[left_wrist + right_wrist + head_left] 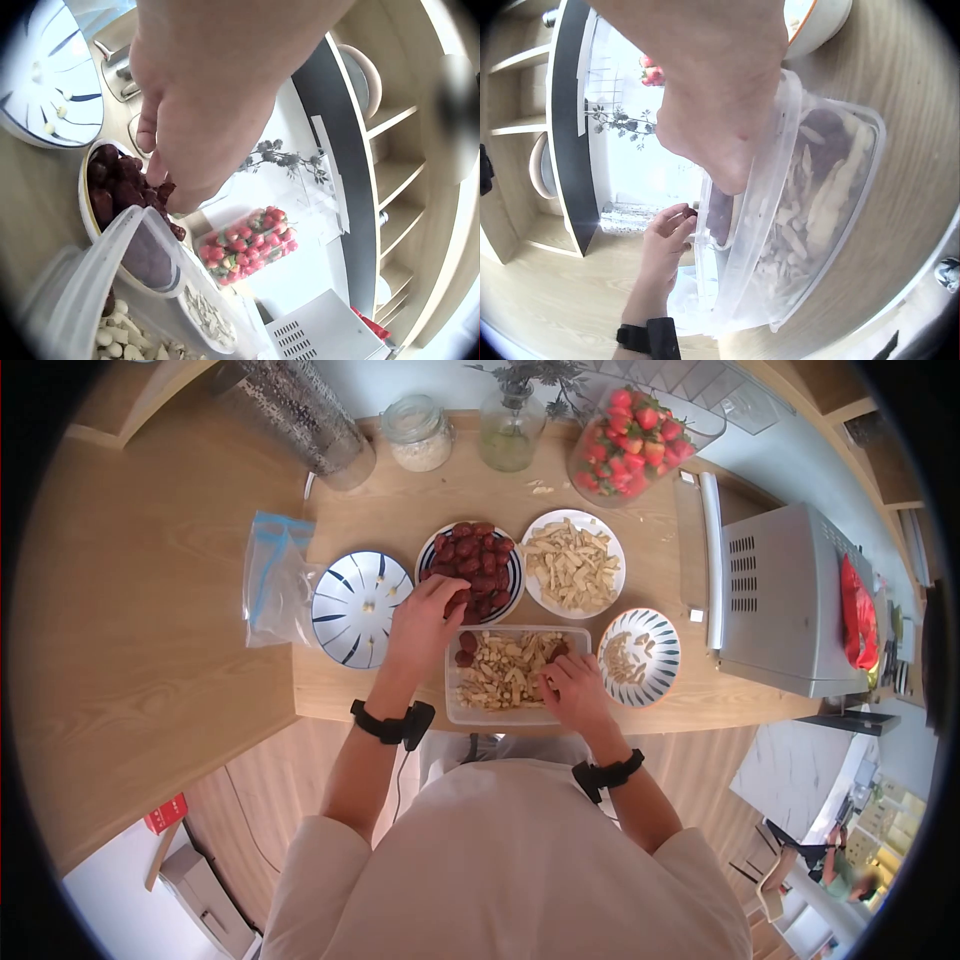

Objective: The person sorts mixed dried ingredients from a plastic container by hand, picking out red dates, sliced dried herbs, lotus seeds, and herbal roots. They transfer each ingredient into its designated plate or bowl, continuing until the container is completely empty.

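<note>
Left hand point(420, 628) pinches a dark-red date point(690, 213) at the blue-rimmed white plate point(519, 574); right hand point(577, 696), grip not determinable, is at the clear plastic container point(452, 698) of pale pieces.

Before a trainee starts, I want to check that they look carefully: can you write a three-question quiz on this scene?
1. True or false: the left hand holds a red date.
2. What is in the plastic box?
A) Strawberries only
B) Pale pieces and dates
C) Dates only
3. Fill in: the clear bag lies to the ____ of the blue-striped dish.

Key: 1 true; 2 B; 3 left.
</note>
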A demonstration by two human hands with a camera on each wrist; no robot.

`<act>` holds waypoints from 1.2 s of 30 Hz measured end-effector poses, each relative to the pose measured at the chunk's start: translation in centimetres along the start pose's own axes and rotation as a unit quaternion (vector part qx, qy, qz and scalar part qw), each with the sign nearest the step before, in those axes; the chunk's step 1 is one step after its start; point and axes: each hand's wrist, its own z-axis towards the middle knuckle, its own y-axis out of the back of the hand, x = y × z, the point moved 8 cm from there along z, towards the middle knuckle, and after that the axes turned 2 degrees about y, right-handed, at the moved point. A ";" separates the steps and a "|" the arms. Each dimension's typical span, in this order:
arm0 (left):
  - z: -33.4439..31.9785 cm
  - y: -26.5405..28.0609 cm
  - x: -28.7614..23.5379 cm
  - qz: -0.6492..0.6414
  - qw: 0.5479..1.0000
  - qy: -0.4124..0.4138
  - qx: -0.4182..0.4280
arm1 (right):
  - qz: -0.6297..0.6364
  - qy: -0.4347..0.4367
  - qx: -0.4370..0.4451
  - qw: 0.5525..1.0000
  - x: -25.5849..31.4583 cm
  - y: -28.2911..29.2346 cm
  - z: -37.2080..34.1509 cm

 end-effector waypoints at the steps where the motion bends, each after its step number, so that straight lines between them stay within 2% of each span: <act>1: 0.1 -0.4 0.2 -0.007 1.000 -0.002 -0.003 | 0.000 0.000 0.001 1.000 0.0 0.0 0.0; 5: -0.2 -1.2 0.1 0.028 0.999 -0.034 -0.031 | 0.009 0.002 -0.007 1.000 0.0 0.1 0.0; 11: -2.4 -2.0 1.8 -0.032 0.997 0.044 -0.050 | 0.015 0.009 -0.014 1.000 0.0 0.1 -0.1; 13: -3.4 -2.1 1.0 -0.026 0.996 -0.017 -0.087 | 0.015 0.009 -0.010 1.000 0.0 0.1 0.0; 16: -5.1 -3.6 0.1 -0.066 0.992 -0.024 -0.101 | 0.003 0.001 0.013 1.000 0.1 -0.2 0.0; 19: -6.1 -4.6 -1.0 -0.024 0.993 -0.043 -0.109 | -0.038 0.020 0.043 0.998 0.6 -0.5 0.1; 25: -6.1 -5.0 -0.6 -0.020 0.994 -0.031 -0.102 | -0.059 -0.007 0.117 0.991 1.5 -1.8 1.0; 27: -6.2 -4.8 -0.6 -0.018 0.994 -0.026 -0.107 | -0.074 -0.060 0.183 0.979 0.8 -3.1 1.0; 28: -6.2 -4.8 -0.6 -0.016 0.994 -0.026 -0.109 | -0.075 -0.059 0.184 0.978 0.9 -3.5 1.2; 30: -6.2 -4.9 -0.4 -0.020 0.994 -0.022 -0.108 | -0.090 -0.092 0.276 0.953 0.2 -5.5 0.8; 36: -6.2 -4.8 -0.3 -0.028 0.994 -0.010 -0.103 | -0.071 -0.067 0.269 0.958 0.9 -6.5 1.0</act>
